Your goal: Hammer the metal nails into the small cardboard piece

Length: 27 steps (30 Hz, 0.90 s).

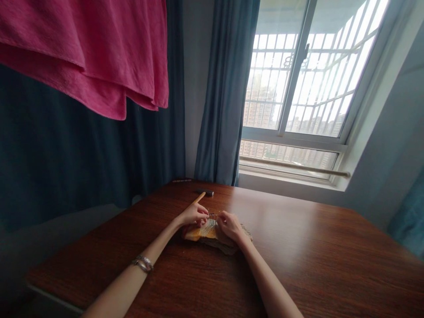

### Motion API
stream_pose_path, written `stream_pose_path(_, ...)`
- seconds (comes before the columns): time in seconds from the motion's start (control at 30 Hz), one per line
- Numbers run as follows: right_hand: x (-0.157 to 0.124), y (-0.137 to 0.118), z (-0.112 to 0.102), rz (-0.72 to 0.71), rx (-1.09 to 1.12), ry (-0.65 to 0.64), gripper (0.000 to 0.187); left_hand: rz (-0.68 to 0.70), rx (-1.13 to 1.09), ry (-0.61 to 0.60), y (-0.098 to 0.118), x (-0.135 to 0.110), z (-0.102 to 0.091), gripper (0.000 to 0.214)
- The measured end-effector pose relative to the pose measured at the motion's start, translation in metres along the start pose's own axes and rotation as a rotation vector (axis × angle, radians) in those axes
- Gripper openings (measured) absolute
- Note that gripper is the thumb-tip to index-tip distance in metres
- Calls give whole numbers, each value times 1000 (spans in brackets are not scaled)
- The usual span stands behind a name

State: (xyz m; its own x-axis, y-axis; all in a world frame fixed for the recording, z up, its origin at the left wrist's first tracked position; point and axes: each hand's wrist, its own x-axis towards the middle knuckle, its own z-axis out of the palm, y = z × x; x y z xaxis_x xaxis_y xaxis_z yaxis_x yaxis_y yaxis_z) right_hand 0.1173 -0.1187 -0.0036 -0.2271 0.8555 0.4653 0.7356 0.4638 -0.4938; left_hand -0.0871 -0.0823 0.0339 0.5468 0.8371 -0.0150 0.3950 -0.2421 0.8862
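Several thin upright nails [213, 219] stand in a row on a small piece with a pale and yellow top [202, 233]. A ragged, corrugated-looking brown layer [225, 248] shows under that piece. At the left end of the row, my left hand [195, 215] has its thumb and fingers pinched together. My right hand [229, 225] is curled at the right end and covers part of the piece. Whatever either hand pinches is too small to make out. Just beyond my left hand lies a hammer [199, 197] with a wooden handle, partly hidden behind that hand.
The brown wooden table [298, 247] extends on both sides. Small pale-topped items [182, 180] sit at its far left corner. A pink cloth [99, 57] hangs at upper left before dark curtains [221, 97]. A barred window [298, 88] is behind the table.
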Motion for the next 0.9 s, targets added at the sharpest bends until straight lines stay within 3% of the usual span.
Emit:
stream_pose_path(0.17,1,-2,3,40,-9,12,17,-86,9,92,-6,5,4,32)
stream_pose_path(0.4,1,-3,4,91,-75,45,9,28,452,447,-21,17,-1,12)
stream_pose_path(0.57,1,4,5,142,-101,41,11,-14,546,437,-25,18,-1,13)
stream_pose_path(0.9,4,9,7,207,-100,31,15,-56,505,368,-14,11,-2,17)
